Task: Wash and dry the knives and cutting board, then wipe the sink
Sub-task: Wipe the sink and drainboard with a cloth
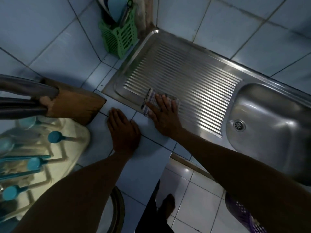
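While the tiled blue counter fills the nine o'clock half of the view, a stainless steel sink stretches from the centre toward three o'clock, its flat drainboard pressed into fine parallel ridges and its smooth rounded basin holding a small round drain. At nine o'clock a wooden knife block stands on the counter with dark curved knife handles slotted in, seemingly already put away. Below it, at eight o'clock, sits a cream plastic dish rack with teal pegs. At twelve o'clock a green slotted plastic caddy holds utensils upright against the wall. The right hand, fingers straight and spread, presses a folded checked cloth flat on the drainboard's near corner, likely so the whole palm drives the wipe. The left hand lies flat and relaxed on the counter, grasping nothing, probably bracing the body. The cutting board cannot be picked out.
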